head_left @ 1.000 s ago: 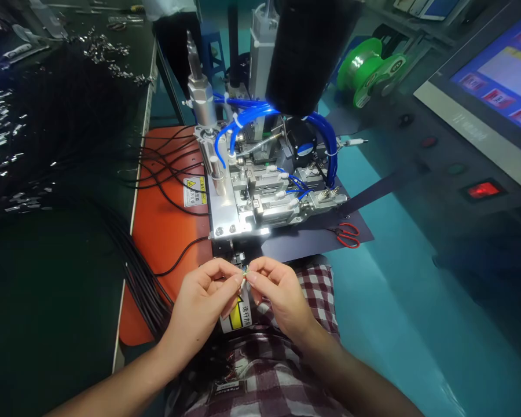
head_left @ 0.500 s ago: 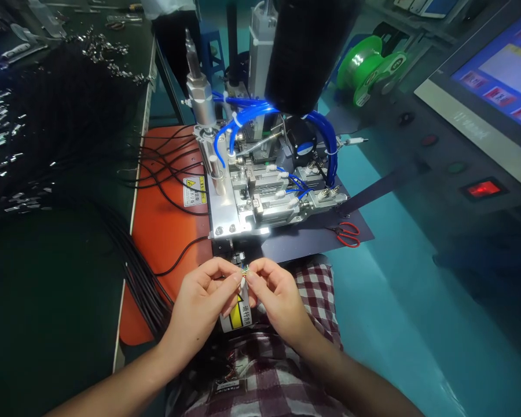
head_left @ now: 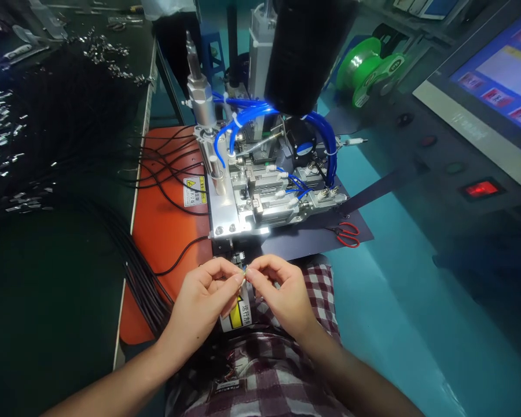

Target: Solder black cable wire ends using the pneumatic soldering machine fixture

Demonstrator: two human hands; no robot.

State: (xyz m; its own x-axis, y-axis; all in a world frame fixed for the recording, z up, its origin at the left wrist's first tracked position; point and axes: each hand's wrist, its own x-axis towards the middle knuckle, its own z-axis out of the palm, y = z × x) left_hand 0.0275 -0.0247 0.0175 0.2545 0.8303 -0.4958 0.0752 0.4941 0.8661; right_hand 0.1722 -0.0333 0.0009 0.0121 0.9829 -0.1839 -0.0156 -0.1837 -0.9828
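My left hand [head_left: 206,295] and my right hand [head_left: 282,292] meet fingertip to fingertip at the near edge of a metal machine [head_left: 264,202]. Each has its thumb and index finger pinched together. Tiny coloured ends, perhaps thin wires, show between the fingertips, mostly hidden by them. Below the hands is a white label with a yellow warning mark [head_left: 236,317]. A bundle of black cables [head_left: 145,295] runs down behind my left wrist.
Black cables with shiny ends pile up on the dark table [head_left: 47,301] at left. Red-handled scissors [head_left: 348,234] lie right of the machine. A green spool [head_left: 359,69] and a tilted screen [head_left: 499,75] stand at the right. A black cylinder [head_left: 308,52] hangs overhead.
My right hand has turned and shifted slightly, its fingertips closer to the left ones. Less of the coloured ends shows between them. My left hand is nearly unmoved.
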